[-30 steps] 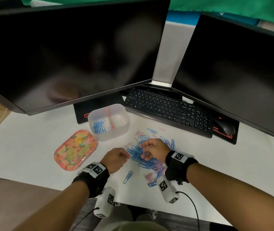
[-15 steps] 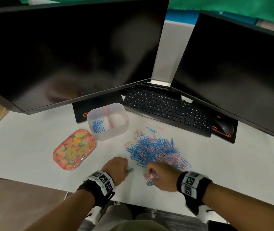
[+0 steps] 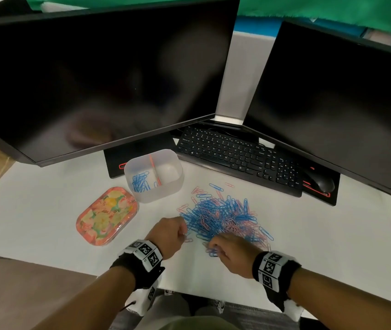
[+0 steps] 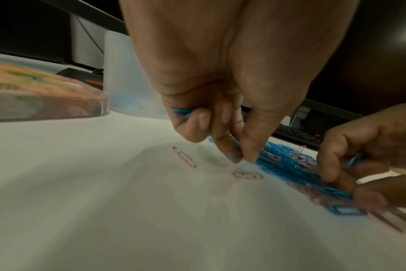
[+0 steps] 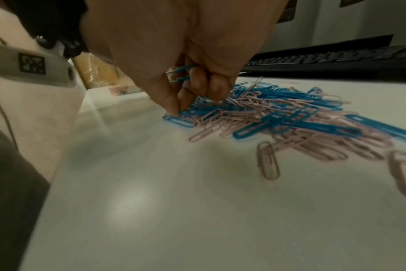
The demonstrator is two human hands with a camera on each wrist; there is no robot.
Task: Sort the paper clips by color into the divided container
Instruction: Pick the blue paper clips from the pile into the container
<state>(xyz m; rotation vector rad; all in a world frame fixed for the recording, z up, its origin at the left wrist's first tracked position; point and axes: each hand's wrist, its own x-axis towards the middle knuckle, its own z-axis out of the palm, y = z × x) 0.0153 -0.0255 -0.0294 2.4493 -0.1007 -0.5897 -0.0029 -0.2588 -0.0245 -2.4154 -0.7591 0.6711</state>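
A heap of blue and pink paper clips (image 3: 223, 217) lies on the white desk, seen close in the right wrist view as the clip pile (image 5: 278, 117). The translucent divided container (image 3: 176, 184) stands behind it, with blue clips (image 3: 139, 183) in its left compartment. My left hand (image 3: 169, 235) is at the heap's near left edge; its thumb and forefinger pinch a blue clip (image 4: 235, 154), and more blue clips (image 4: 181, 111) sit in its curled fingers. My right hand (image 3: 229, 250) is at the heap's near edge, holding blue clips (image 5: 182, 73) in its curled fingers with its fingertips down in the pile.
A floral lid (image 3: 107, 215) lies left of the container. Behind stand two dark monitors (image 3: 108, 72), a black keyboard (image 3: 235, 158) and a mouse (image 3: 324, 184). Loose pink clips (image 4: 184, 156) lie beside my left hand. The desk's front edge runs just below my wrists.
My right hand came back from the middle of the heap to its near edge. My left hand drew back, then shifted up to the heap's left edge and picked up a blue clip.
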